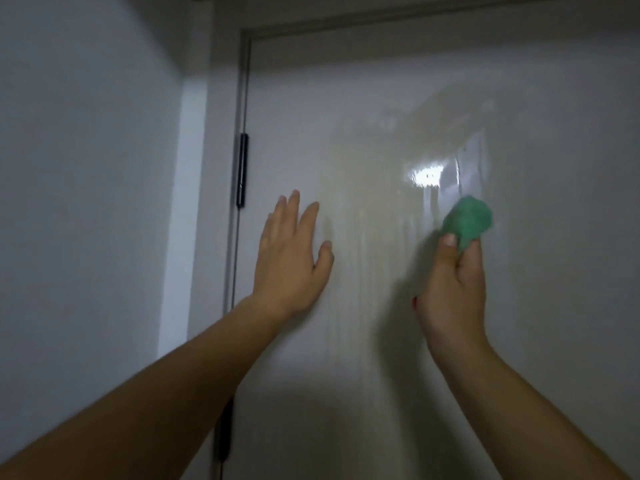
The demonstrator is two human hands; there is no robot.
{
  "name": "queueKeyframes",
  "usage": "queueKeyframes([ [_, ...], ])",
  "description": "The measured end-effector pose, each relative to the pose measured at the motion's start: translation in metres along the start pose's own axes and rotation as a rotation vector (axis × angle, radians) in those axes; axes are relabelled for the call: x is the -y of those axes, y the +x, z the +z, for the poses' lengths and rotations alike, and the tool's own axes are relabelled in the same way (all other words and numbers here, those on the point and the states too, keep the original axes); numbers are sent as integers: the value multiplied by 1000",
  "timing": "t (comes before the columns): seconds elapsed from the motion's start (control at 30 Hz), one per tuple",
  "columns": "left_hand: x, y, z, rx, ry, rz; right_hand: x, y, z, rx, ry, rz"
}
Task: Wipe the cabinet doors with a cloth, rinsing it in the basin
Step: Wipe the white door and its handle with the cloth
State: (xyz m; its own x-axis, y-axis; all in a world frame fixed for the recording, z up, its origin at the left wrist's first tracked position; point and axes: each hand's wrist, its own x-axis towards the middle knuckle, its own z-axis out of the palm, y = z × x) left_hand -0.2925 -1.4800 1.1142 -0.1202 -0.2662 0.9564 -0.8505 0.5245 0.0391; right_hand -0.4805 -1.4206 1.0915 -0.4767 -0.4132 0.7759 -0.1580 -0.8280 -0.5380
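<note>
Below and to either side of the upper hinge (242,169), nearest the lens: two bare forearms, stretched up and away. Left forearm (156,393) slanting in from the lower left and passing under the hinge. Right forearm (512,393) well to the right of the hinge, coming up from the lower right corner.

Farther on, just right of the hinge and a little below it: left hand (291,258), fingers straight and slightly spread, thumb out to the right, palm laid flat against the cabinet door (346,98). Holding nothing.

Well right of the hinge, about level with the left hand: right hand (453,282), thumb and curled fingers pinching the green cloth (467,220). Cloth wadded into a ball, bulging out above the fingertips, roughly level with the hinge's lower end. Right at the door's face, though actual contact lost in blur.

Behind both hands: pale, glossy door panel spreading rightward from the hinge. Faint vertical streaks (388,230) between the two hands. Bright glare patch (427,174) far right of the hinge, just above and left of the cloth.

Straight below the upper hinge, near the bottom edge: lower hinge (224,434), black and blurred. Above the upper hinge: top of the door frame (381,20). Left of it: plain wall (86,168).
</note>
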Motion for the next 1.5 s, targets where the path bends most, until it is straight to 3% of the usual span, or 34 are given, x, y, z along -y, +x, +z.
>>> queueKeyframes([
  [0.13, 27, 60, -7, 0, 188, 66, 22, 61, 56, 153, -273, -247],
  [0.23, 44, 83, -7, -4, 265, 69, 32, 106, 93, 165, -433, -424],
  [0.5, 74, 112, -2, -33, 268, 1, 84, 206, 210, 158, -698, -646],
  [0.77, 81, 114, 16, -74, 221, 28, 103, 235, 305, 419, -1128, -887],
  [0.93, 87, 117, 28, -119, 169, 42, 107, 231, 308, 603, -1306, -967],
  [1.2, 89, 116, 30, -139, 137, 48, 104, 261, 239, 390, -1400, -784],
  [1.37, 88, 116, 31, -148, 116, 36, 108, 236, 299, 569, -1342, -971],
  [1.5, 88, 108, 30, -194, -37, 13, 105, 236, 294, 594, -1344, -1053],
])
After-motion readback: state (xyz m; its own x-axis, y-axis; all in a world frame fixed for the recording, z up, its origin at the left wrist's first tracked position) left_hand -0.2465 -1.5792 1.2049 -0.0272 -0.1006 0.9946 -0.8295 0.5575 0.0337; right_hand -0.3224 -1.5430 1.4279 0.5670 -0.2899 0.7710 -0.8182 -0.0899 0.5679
